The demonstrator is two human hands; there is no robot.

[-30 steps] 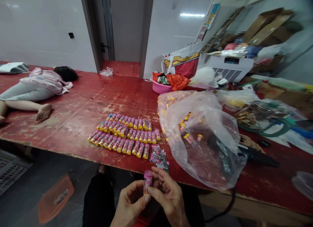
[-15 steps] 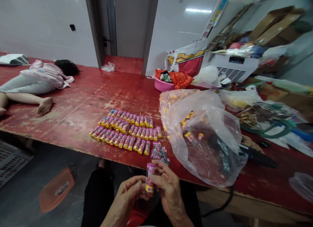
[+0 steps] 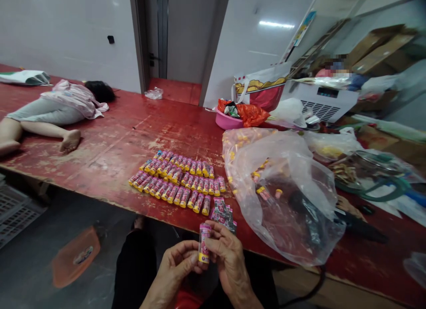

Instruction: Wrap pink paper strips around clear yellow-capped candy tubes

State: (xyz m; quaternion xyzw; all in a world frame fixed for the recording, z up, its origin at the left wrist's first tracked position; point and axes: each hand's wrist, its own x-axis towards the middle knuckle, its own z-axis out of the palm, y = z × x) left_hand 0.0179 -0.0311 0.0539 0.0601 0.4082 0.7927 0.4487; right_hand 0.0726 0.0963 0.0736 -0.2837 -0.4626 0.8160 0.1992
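Red table (image 3: 109, 145) spans frame middle; clear bag (image 3: 282, 189) right of centre; tube rows (image 3: 178, 182) centre. Bottom centre: left hand (image 3: 176, 267) and right hand (image 3: 229, 260) pinch small tube (image 3: 203, 243) upright. Keep label straight, fingertip pressure even.

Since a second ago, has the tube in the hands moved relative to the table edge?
Yes. The small tube, pinched upright between left hand and right hand, has dropped slightly lower, away from the sticker stack at the red table's near edge.
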